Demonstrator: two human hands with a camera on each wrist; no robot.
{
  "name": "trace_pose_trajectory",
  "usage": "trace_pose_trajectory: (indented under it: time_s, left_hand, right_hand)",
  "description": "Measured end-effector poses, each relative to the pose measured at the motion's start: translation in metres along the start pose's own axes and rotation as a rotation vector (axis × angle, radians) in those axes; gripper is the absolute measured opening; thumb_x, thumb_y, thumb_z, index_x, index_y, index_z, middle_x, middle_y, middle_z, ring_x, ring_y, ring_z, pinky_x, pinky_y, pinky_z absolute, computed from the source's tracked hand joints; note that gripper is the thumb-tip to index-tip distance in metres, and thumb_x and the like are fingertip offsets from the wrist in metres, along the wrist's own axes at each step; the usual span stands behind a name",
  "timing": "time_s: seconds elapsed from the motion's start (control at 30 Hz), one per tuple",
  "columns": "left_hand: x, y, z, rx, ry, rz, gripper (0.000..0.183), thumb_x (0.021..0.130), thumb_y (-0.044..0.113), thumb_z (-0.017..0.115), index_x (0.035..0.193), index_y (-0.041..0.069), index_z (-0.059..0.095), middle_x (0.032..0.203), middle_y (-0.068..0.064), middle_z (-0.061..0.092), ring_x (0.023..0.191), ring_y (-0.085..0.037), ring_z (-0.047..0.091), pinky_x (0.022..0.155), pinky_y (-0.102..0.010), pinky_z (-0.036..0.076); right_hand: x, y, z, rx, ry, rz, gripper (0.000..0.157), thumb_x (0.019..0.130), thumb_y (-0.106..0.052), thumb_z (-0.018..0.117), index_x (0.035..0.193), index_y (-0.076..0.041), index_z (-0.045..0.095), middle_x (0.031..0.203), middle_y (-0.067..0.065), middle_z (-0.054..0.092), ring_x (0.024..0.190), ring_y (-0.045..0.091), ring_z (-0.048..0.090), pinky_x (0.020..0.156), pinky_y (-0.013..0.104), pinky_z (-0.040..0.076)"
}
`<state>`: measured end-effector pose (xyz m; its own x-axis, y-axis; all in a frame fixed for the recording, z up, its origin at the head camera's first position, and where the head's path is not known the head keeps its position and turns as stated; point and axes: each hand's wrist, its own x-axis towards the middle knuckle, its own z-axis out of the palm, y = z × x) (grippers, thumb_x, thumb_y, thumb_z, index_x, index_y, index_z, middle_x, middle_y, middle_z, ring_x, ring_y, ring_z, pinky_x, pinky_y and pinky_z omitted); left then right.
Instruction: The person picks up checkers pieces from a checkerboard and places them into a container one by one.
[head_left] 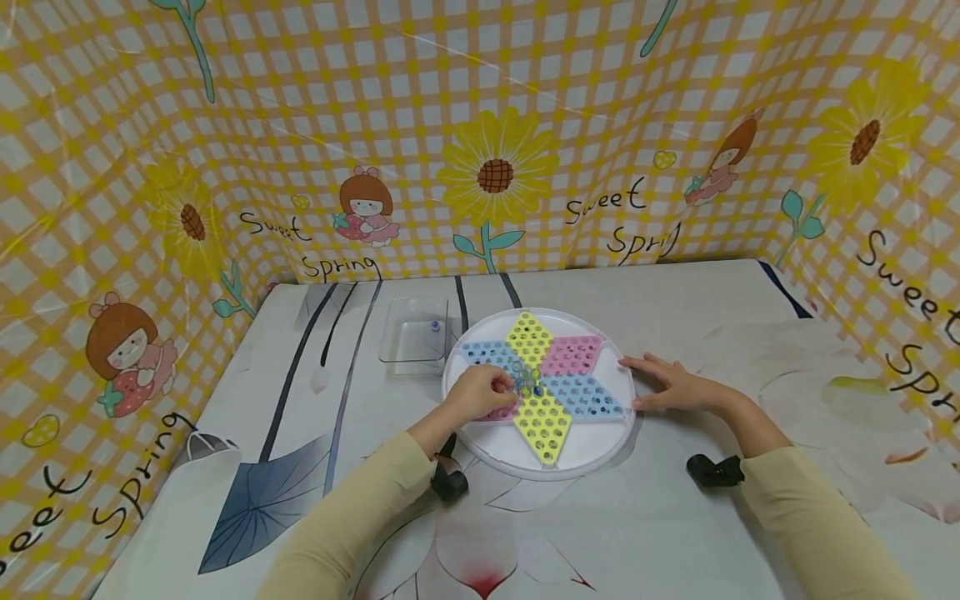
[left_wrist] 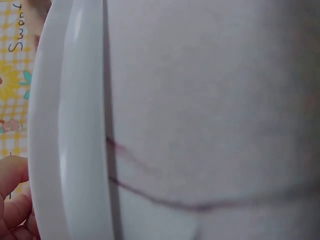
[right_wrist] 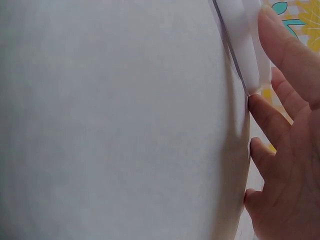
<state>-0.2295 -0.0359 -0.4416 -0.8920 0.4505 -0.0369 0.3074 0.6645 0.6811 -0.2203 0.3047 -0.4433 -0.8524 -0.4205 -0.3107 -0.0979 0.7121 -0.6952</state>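
A round white Chinese checkers board (head_left: 487, 442) with a yellow, pink and blue star lies on the table. Clear and blue marbles (head_left: 534, 385) cluster at its centre. My left hand (head_left: 480, 393) is over the board's left side, fingers bent and fingertips right at the cluster; I cannot tell whether they pinch a marble. In the left wrist view, part of the left hand (left_wrist: 15, 200) shows beyond the white rim. My right hand (head_left: 675, 385) is at the board's right edge, fingers spread. Its thumb and fingertips touch around the rim (right_wrist: 240, 40) in the right wrist view.
A clear plastic box (head_left: 408, 354) with one blue marble (head_left: 435, 326) inside stands behind and left of the board. Black wrist devices (head_left: 712, 471) sit by both sleeves. A yellow checked cloth (head_left: 420, 108) hangs around the table's back and sides.
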Motion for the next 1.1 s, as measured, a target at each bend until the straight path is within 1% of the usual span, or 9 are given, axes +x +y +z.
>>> trace_pose_trajectory:
  time_s: [0.2,0.37,0.57,0.77,1.1]
  left_hand:
    - [0.002,-0.004,-0.003,-0.055,-0.016,0.016,0.018,0.079,0.018,0.071,0.091,0.005,0.068,0.076,0.001,0.062,0.066,-0.006,0.049,0.059,-0.016,0.041]
    - [0.002,-0.002,-0.011,-0.088,-0.022,0.012,0.015,0.079,0.017,0.070,0.088,0.005,0.068,0.076,0.000,0.061,0.066,-0.007,0.048,0.057,-0.017,0.040]
    - [0.002,0.004,-0.024,-0.073,0.000,0.003,0.015,0.081,0.019,0.068,0.090,0.007,0.067,0.078,0.001,0.059,0.069,-0.009,0.048,0.059,-0.019,0.040]
    - [0.005,0.004,-0.037,-0.051,0.019,0.012,0.016,0.082,0.021,0.066,0.091,0.007,0.068,0.079,0.000,0.059,0.068,-0.009,0.048,0.059,-0.019,0.040]
    - [0.009,-0.001,-0.059,-0.118,0.076,0.004,0.018,0.083,0.019,0.066,0.094,0.004,0.067,0.082,-0.004,0.059,0.069,-0.011,0.048,0.056,-0.020,0.038]
  right_hand:
    - [0.000,0.000,-0.001,0.000,0.004,-0.013,0.079,0.079,-0.031,0.069,0.141,-0.004,0.028,0.145,0.034,0.002,0.131,0.052,-0.011,0.095,0.067,-0.015]
    - [0.001,0.000,-0.001,-0.004,0.003,-0.010,0.079,0.079,-0.031,0.069,0.142,-0.004,0.028,0.145,0.035,0.002,0.131,0.052,-0.010,0.095,0.067,-0.014]
    - [0.001,0.001,0.000,-0.005,0.006,-0.011,0.079,0.080,-0.031,0.069,0.142,-0.004,0.028,0.145,0.034,0.003,0.131,0.052,-0.009,0.095,0.067,-0.014]
    - [0.000,0.000,0.000,-0.007,0.007,-0.008,0.079,0.080,-0.032,0.069,0.141,-0.004,0.027,0.145,0.034,0.003,0.131,0.052,-0.010,0.095,0.067,-0.014]
    - [0.000,0.001,0.001,-0.004,0.006,-0.003,0.080,0.079,-0.033,0.069,0.142,-0.005,0.027,0.145,0.035,0.000,0.131,0.052,-0.011,0.095,0.067,-0.015]
